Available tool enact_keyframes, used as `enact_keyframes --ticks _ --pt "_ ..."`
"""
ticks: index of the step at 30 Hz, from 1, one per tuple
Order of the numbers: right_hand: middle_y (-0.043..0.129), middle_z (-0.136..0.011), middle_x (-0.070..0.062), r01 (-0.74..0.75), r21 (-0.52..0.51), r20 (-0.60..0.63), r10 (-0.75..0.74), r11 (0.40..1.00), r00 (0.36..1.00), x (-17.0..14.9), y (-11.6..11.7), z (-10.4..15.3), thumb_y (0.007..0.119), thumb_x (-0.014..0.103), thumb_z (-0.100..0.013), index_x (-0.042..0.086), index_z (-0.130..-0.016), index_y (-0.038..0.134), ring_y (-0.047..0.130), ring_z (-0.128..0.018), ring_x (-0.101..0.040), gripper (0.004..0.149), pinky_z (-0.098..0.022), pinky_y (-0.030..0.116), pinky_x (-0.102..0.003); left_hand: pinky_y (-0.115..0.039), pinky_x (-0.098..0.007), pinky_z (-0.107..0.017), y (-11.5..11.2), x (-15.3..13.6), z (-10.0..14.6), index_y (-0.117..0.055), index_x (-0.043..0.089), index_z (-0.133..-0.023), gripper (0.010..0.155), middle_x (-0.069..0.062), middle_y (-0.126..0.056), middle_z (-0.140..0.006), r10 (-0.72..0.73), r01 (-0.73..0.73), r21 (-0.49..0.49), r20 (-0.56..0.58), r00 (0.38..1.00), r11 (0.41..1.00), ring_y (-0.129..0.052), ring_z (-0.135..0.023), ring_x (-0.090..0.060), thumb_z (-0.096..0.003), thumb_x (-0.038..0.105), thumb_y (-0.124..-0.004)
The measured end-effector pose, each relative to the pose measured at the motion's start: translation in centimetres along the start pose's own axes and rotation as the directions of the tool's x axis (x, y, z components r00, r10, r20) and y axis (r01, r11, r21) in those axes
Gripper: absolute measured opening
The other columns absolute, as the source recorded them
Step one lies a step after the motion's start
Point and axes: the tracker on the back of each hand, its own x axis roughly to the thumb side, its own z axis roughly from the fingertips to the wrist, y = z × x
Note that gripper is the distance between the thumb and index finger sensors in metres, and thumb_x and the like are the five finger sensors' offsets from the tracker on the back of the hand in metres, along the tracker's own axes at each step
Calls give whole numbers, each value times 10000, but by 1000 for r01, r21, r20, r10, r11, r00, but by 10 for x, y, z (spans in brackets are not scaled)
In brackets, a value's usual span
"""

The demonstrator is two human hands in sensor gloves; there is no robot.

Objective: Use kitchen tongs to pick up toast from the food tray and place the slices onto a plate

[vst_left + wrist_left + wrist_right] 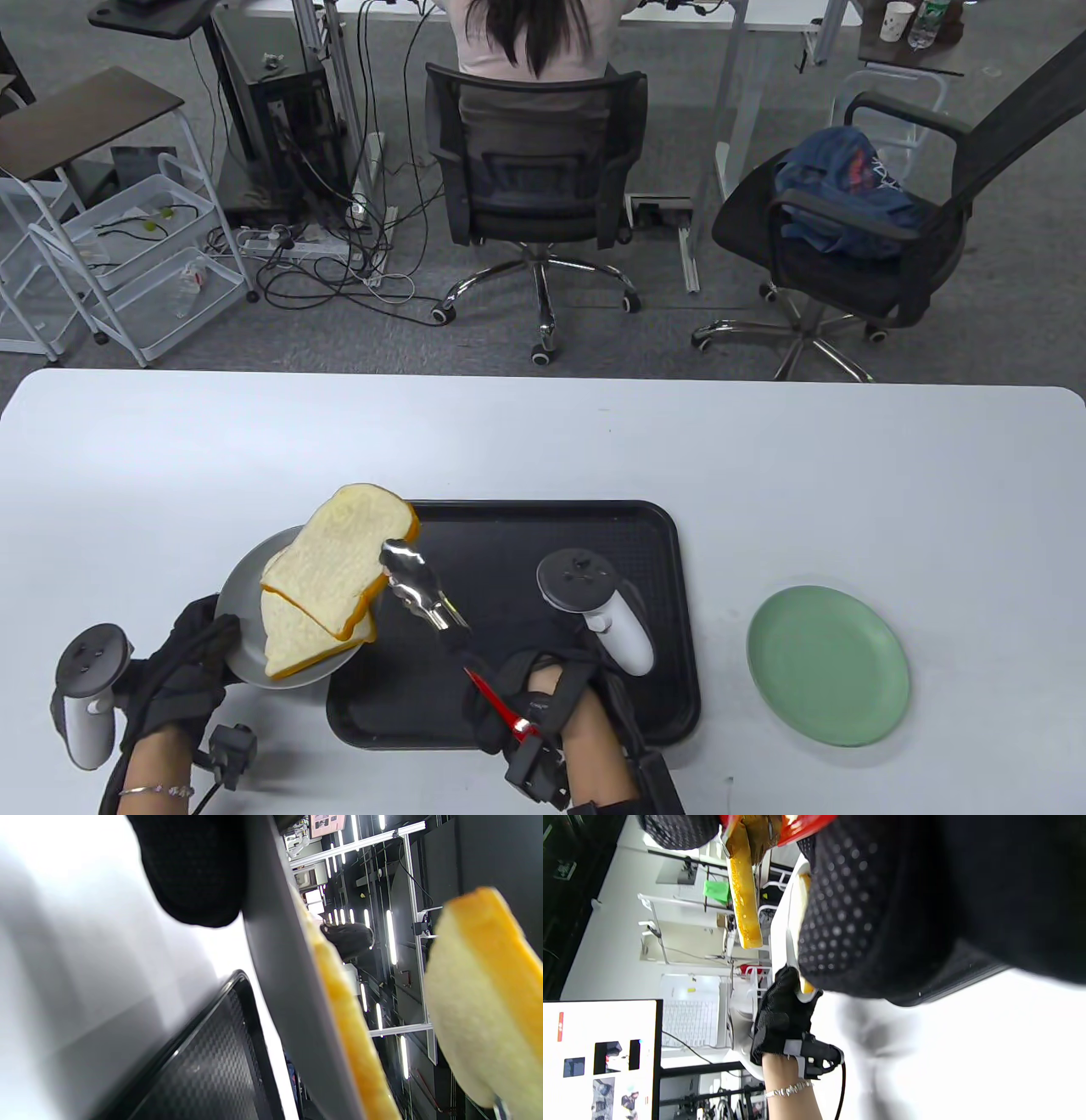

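My left hand grips the near rim of a grey plate and holds it tilted over the left edge of the black food tray. One toast slice lies on that plate. My right hand grips the red-handled metal tongs, whose tips pinch a second toast slice just above the first. In the left wrist view a gap shows between the plate's slice and the raised slice. The right wrist view shows the toast edge-on and my left hand.
A green plate lies on the white table right of the tray. Beyond the table's far edge stand office chairs, with a person seated at another desk. No toast shows on the tray floor.
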Motion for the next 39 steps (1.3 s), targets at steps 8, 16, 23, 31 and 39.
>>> enact_keyframes --ticks 8,16,23,31,39 --pt "966 -459 -296 -12 62 -76 17 998 997 -16 17 -21 667 533 -500 -133 -837 609 1030 -107 -287 749 -22 920 -425 -975 -208 -430 0 1 -1 -419 -57 -1156 547 -240 -797 -973 5 -5 -14 17 1000 1000 -1017 -614 -279 -704 199 -592" --pt "951 -458 -322 24 83 -48 -20 996 999 -28 16 -16 681 633 -478 -164 -830 587 1025 -99 -280 877 -4 917 -402 -978 -213 -429 -1 -1 -1 -425 -55 -1155 546 -243 -801 -970 3 -2 -24 21 1000 1000 -1017 -613 -283 -704 200 -595" --pt "937 -463 -338 22 77 -29 -20 997 999 -28 -1 3 685 663 -464 -179 -837 559 1017 -98 -283 929 0 909 -403 -978 -208 -431 1 -2 -1 -418 -56 -1155 548 -240 -797 -973 21 -21 -13 13 1000 1000 -1018 -615 -277 -704 201 -591" --pt "906 -507 -341 62 -65 59 -58 996 997 -33 -40 41 716 654 -449 -182 -853 500 1000 -137 -301 953 -31 893 -426 -977 -209 -432 2 -3 -2 -416 -58 -1156 549 -243 -795 -974 22 -22 -9 2 1000 1000 -1017 -615 -281 -705 201 -591" --pt "863 -570 -349 49 -343 67 -28 938 997 -55 -90 91 781 594 -420 -172 -860 464 983 -211 -341 939 -96 878 -468 -977 -208 -433 2 0 -2 -415 -56 -1156 548 -240 -796 -974 39 -39 -16 17 999 999 -1016 -616 -280 -705 202 -591"
